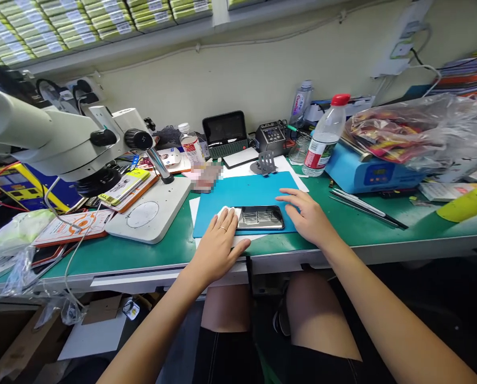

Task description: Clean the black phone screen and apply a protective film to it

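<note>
A smartphone (260, 217) with a dark, reflective front lies flat on a blue mat (242, 189), its long side toward me. My left hand (221, 240) rests flat at the phone's left end, fingers stretched out and thumb apart. Under those fingertips is a white wipe or tissue (224, 210), mostly covered by the hand, touching the phone's left edge. Just off the phone's right end, my right hand (307, 214) is open with its fingers spread over the mat and nothing in it.
A microscope (58, 138) on a pale base (150, 213) stands left. Behind the mat are a soldering station (271, 140) and a dark open case (224, 133). To the right are a red-capped bottle (325, 136), tweezers (358, 202) and a blue machine (366, 168) under plastic bags.
</note>
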Demonstrator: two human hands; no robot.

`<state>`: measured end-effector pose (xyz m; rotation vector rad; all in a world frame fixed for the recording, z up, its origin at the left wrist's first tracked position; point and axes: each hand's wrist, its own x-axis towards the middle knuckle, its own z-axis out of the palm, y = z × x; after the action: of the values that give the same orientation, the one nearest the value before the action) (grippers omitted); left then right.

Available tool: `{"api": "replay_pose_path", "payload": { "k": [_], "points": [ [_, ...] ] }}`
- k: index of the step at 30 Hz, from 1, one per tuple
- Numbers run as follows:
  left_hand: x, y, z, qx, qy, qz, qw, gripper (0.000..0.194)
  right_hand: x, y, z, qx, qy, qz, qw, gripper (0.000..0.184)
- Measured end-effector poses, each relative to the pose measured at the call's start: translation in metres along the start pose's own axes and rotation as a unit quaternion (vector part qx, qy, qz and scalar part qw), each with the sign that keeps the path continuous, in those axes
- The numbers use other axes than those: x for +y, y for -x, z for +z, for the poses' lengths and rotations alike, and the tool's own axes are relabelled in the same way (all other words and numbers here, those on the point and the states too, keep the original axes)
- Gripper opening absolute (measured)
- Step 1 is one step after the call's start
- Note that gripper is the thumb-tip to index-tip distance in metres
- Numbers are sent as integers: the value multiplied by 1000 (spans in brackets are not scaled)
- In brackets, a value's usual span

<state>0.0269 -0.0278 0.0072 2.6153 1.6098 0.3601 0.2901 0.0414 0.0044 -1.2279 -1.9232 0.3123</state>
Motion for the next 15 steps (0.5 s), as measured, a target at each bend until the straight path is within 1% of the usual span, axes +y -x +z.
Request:
{"api": "replay_pose_path", "payload": {
  "k": [2,4,7,9,10,12,15],
  "points": [
    [12,-8,0,-12,-5,14,1000,71,1,0,1,3,-1,-1,1000,33],
    [29,-19,3,-19,-9,27,999,74,2,0,1,6,-3,-5,1000,32],
    [58,-33,10,-14,-11,58,998,80,2,1,0,11,-5,-10,1000,32],
    [70,-38,13,-9,-10,79,997,83,2,2,0,11,-4,-11,1000,32],
    [72,-39,13,-8,-11,84,996,82,2,2,1,9,-4,-12,1000,32],
    [65,-35,12,-2,-15,79,997,79,2,2,1,5,-5,-15,1000,31],
    [39,-24,7,11,-37,36,999,71,2,2,1,3,-9,-17,1000,31]
  ]
}}
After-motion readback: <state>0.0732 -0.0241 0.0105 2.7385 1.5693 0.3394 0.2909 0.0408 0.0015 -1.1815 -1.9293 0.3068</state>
